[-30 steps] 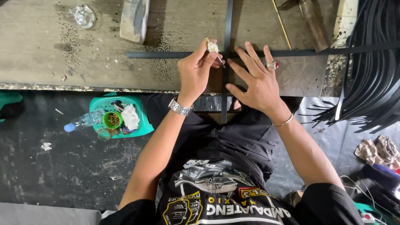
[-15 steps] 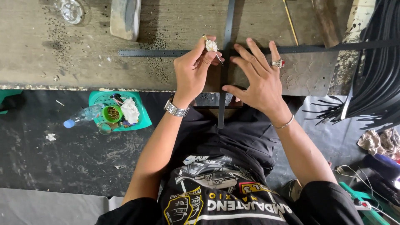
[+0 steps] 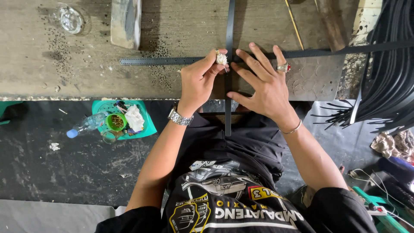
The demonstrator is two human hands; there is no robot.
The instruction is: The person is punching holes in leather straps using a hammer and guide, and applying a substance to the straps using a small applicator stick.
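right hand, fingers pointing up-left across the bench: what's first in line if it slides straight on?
Probably the horizontal black strap: the right hand already has fingertips at its edge, beside the vertical strap.

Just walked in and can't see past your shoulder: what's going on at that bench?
A person at a worn wooden bench works where two black straps cross. The left hand pinches a small whitish wad against the crossing, while the right hand lies flat, fingers spread, pressing the straps down. More black strips hang at the right.

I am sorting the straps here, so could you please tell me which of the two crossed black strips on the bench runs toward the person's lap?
The narrow black strip lying lengthwise between both hands runs off the bench edge toward the lap; the other black strip crosses it sideways along the wooden bench.
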